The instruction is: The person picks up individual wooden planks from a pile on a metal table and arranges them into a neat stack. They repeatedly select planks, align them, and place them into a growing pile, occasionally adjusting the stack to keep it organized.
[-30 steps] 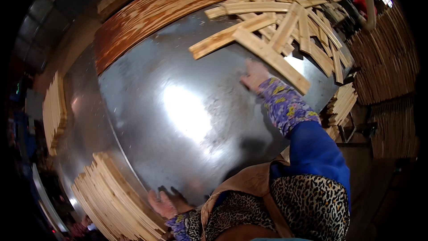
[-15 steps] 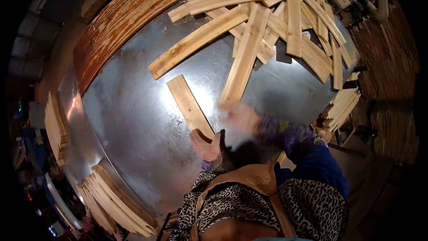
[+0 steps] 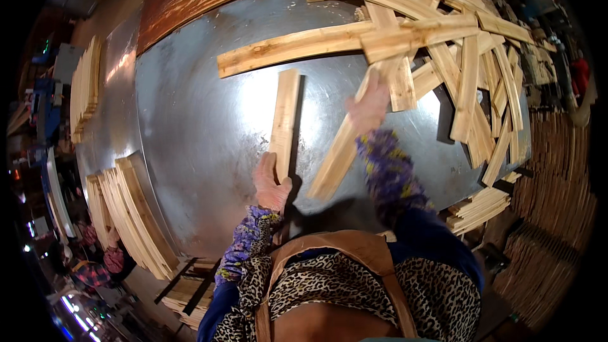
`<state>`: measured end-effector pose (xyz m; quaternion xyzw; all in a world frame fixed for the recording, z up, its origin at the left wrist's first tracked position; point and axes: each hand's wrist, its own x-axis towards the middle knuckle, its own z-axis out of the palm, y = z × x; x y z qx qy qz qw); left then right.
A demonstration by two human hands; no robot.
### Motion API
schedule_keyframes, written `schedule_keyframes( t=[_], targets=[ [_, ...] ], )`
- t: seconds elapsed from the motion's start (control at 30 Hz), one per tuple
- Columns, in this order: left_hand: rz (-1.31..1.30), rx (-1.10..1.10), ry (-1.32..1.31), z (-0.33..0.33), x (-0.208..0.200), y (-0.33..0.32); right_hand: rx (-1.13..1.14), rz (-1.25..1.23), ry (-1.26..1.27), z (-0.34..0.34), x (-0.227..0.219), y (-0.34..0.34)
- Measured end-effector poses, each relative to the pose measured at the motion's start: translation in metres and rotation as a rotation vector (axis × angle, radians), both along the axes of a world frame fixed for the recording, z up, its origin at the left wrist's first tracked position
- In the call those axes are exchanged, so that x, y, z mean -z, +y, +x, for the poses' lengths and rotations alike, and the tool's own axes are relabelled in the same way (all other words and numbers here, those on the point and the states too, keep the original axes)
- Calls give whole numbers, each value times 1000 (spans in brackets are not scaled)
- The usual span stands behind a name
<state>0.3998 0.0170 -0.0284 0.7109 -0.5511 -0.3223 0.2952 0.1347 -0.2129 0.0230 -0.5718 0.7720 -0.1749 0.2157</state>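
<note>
My left hand [image 3: 271, 187] clamped on a short board [image 3: 286, 114]; my right hand [image 3: 369, 104] over a slanted board [image 3: 332, 161].
Since the earlier frame, the short board has swung from leftward slant to nearly straight ahead above the metal table [image 3: 190, 152]; my right hand has moved outward, beside the pile [image 3: 465, 88]. Its fingers are blurred; grip cannot be told. Dark rack [image 3: 201, 288] bears boards, partly hidden.

head-worn fisheye, facing down, close above
</note>
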Motion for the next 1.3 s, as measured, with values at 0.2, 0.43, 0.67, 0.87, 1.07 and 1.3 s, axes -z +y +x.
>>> schedule_keyframes(
  t=[0.2,0.43,0.67,0.87,1.07,1.3],
  targets=[
    [313,-56,-198,-45,-50,5,-427,0,-501,116,22,101],
    [399,-590,257,41,7,61,-792,5,494,68,-26,-151],
    [361,-731,482,71,51,90,-888,260,571,55,-44,-162],
    [372,-935,1112,67,-56,37,-951,117,597,73,-48,-83],
    [227,-788,1515,42,-32,7,-1180,367,-17,123,-53,108],
    [257,-375,1887,92,-16,56,-1124,251,476,-14,-8,164]
  ],
)
